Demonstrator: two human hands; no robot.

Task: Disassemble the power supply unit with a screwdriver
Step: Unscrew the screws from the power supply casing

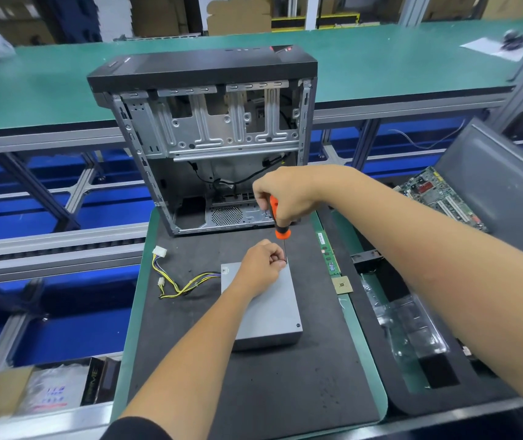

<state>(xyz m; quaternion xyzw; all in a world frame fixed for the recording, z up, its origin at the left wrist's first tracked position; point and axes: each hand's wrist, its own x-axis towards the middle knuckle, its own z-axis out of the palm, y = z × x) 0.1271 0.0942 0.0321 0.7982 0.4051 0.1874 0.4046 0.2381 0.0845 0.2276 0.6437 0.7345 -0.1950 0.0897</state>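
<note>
A grey metal power supply unit lies flat on the black mat, its yellow and black cables trailing left to white connectors. My right hand grips the orange and black screwdriver upright, its tip down at the unit's far right corner. My left hand rests on the unit's far end, with its fingers pinching the screwdriver's thin shaft close to the tip.
An open, emptied computer case stands at the mat's far edge. A RAM stick and a CPU chip lie on the right. A motherboard leans on a grey panel farther right. A clear plastic tray sits near right.
</note>
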